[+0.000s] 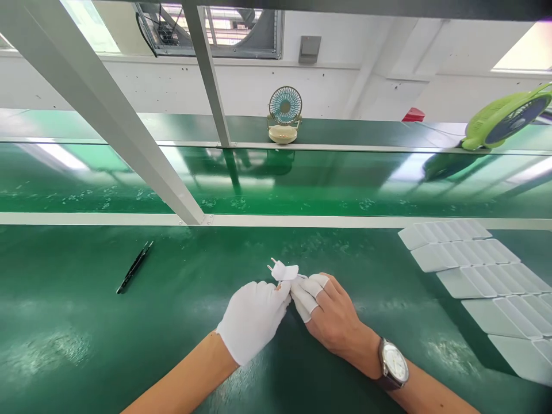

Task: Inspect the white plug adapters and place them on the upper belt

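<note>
Left hand (255, 317), right hand (331, 315), holding 2-pin plug (284, 271), watch dial (394, 361) illegible

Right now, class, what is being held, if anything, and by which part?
A white two-pin plug, held between the left hand and right hand, near its end away from the pins; the exact contact is hidden.

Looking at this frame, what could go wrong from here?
The white plug is held only at the fingertips, where the left hand and right hand meet, so it might slip or twist.

Its two pins stick out unguarded and could get knocked against the green table.

The white pieces lie loose-looking at the right; a wide swing of the right arm might disturb them.
</note>
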`<state>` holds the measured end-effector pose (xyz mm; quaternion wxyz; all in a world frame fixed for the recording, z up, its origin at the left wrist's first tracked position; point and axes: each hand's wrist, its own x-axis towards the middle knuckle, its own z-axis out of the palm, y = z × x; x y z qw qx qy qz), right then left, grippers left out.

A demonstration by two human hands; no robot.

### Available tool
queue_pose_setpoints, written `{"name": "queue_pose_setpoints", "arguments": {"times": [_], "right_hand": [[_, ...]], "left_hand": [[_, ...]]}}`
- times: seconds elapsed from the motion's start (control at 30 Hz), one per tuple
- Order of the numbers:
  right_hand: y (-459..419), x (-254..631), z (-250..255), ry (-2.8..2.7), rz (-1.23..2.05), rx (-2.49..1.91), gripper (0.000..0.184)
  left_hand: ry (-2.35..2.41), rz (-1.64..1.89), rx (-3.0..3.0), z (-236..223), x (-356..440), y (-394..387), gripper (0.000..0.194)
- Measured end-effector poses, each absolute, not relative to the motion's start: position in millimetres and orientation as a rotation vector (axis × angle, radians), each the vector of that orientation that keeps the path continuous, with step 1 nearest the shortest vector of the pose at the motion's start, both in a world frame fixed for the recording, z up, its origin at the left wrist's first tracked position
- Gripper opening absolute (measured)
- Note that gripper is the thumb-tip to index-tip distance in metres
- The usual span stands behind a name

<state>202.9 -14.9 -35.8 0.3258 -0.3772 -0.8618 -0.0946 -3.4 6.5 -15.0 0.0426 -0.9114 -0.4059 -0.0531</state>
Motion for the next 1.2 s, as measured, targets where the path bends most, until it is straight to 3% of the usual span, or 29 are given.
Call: {"name": "queue_pose_setpoints", "arguments": {"times": [0.23,0.7,1.2], "right_hand": [[-15,201,-40,-2.093,-0.004,-1.104,0.045],[-12,199,-41,-2.2,0.235,-1.258,0.049],[-9,198,-38,-2.186,0.195,-1.283,0.044]], "left_hand": [[-1.411,-0.362,-2.803,-18,-6,9,0.027],[-1.65,-0.426,-2.922,-4,-7,10,0.028],[-1.784,-0.56,-2.972,0,-7,13,0.021]]}}
